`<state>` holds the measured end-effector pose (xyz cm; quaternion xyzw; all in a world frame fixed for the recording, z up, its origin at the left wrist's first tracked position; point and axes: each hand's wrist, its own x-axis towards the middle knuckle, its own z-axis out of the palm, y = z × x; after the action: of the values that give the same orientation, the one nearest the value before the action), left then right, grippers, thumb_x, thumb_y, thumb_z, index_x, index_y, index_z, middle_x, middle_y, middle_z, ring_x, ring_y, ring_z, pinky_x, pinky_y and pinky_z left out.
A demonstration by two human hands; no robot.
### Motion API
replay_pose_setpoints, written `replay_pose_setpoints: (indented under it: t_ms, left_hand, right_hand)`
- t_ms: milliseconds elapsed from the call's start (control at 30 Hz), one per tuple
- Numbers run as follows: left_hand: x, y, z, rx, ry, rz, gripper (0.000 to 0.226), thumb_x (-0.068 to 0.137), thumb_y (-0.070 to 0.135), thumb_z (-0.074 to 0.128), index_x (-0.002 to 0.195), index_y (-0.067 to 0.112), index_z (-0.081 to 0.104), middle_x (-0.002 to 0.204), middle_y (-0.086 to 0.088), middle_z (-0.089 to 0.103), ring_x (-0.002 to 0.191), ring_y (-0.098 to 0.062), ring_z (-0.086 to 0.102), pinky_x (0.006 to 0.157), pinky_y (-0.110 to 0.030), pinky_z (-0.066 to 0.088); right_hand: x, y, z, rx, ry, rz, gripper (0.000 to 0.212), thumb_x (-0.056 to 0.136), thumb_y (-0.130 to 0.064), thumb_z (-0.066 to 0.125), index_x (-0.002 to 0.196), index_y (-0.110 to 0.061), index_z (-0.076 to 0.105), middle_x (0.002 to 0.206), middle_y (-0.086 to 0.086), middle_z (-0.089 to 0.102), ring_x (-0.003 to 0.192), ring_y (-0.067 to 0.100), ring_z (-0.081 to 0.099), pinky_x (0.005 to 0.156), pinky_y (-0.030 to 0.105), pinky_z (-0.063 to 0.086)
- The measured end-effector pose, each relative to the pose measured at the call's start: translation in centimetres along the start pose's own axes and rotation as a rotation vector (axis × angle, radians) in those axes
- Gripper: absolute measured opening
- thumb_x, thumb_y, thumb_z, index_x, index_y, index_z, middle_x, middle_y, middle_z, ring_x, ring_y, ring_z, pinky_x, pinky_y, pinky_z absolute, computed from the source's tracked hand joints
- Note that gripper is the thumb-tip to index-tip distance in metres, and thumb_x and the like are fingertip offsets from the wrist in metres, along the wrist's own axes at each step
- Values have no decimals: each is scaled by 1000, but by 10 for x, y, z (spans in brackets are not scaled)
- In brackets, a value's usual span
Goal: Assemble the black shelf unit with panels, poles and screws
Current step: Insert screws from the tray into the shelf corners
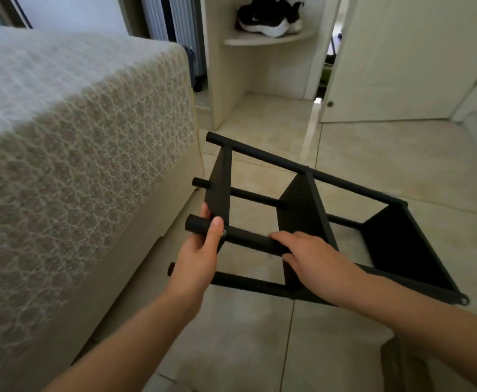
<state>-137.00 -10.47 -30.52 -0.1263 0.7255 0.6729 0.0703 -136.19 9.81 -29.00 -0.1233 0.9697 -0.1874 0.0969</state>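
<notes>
A bed (76,137) with a pale, textured cover fills the left side of the view. A glossy beige tiled floor (373,165) spreads to the right, reaching a cream door (401,66) at the back.

The black shelf unit (302,205) is in the middle, tipped on its side just beside the bed. Its three panels stand on edge and four poles run across through them. Whether it rests on the floor or is lifted cannot be told.

The left hand (200,250) grips the end of the nearest upper pole (248,240) beside the left panel, thumb over the top. The right hand (313,261) curls round the same pole, next to the middle panel.

Black and white sneakers (271,18) sit on a rounded corner shelf (268,39) at the back. A small silver screw (224,233) shows by the left thumb.
</notes>
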Motion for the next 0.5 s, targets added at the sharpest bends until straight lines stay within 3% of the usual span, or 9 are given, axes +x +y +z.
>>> replay_pose_setpoints:
  t_ms: [100, 200, 233, 333, 400, 500]
  left_hand:
    - [2, 41, 6, 11, -23, 65, 58, 99, 54, 45, 153, 50, 23, 105, 39, 49, 128, -1, 37, 119, -42, 20]
    - [1, 78, 11, 49, -33, 118, 58, 100, 53, 46, 154, 48, 25, 143, 19, 48, 136, -4, 35, 119, -43, 19]
    - [1, 90, 13, 70, -34, 141, 57, 100, 53, 47, 153, 48, 26, 147, 16, 46, 133, -2, 36, 118, -41, 20]
    - [0, 122, 17, 108, -49, 216, 57, 100, 51, 48, 154, 45, 29, 143, 14, 49, 117, 4, 39, 108, -29, 23]
    - [-2, 141, 18, 144, -54, 263, 57, 100, 51, 48, 154, 43, 29, 145, 12, 49, 110, 7, 43, 106, -28, 24]
    - [-6, 167, 20, 208, -57, 311, 59, 100, 52, 49, 154, 43, 28, 151, 8, 45, 122, 0, 43, 112, -35, 25]
  right_hand:
    - [0, -3, -26, 24, 37, 14, 40, 103, -23, 44, 141, -36, 39, 112, -5, 56, 97, 10, 57, 80, 22, 51]
    - [-1, -9, -50, 77, 72, 26, 41, 103, -24, 46, 143, -33, 39, 119, -4, 58, 104, 10, 57, 79, 17, 46]
    - [-1, -12, -57, 99, 88, 29, 42, 103, -23, 47, 143, -32, 39, 121, -4, 59, 106, 10, 58, 83, 18, 47]
    - [-2, -18, -75, 161, 127, 35, 45, 102, -21, 49, 145, -30, 39, 123, -2, 61, 109, 12, 59, 91, 23, 49]
    - [-3, -20, -84, 200, 158, 26, 46, 102, -21, 49, 145, -29, 38, 126, -1, 62, 109, 12, 60, 86, 18, 47]
    - [-4, -21, -94, 282, 199, 7, 45, 101, -22, 50, 144, -31, 39, 127, -4, 62, 104, 7, 60, 74, 8, 40]
